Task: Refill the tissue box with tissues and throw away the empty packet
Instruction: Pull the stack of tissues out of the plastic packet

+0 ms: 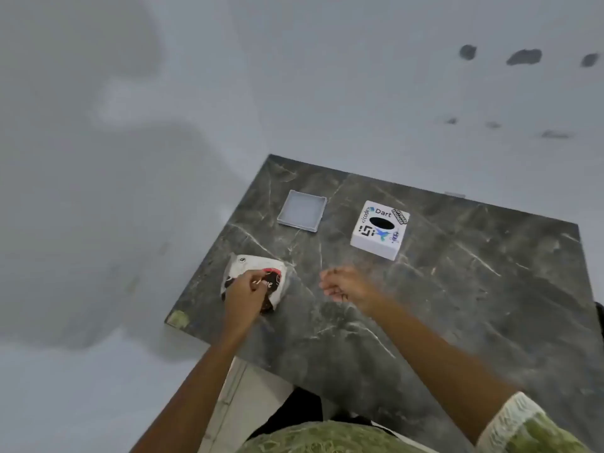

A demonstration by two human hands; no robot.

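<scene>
Left hand [243,291] pinched the tissue packet [253,279] near the tissue box [379,230]; right hand [343,284] hung loosely curled, empty. One-handed tearing risked scattering tissues.

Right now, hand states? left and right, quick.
Left hand: closed on the tissue packet, which lies on the table.
Right hand: loosely curled, holding nothing, clear of the tissue box.
</scene>
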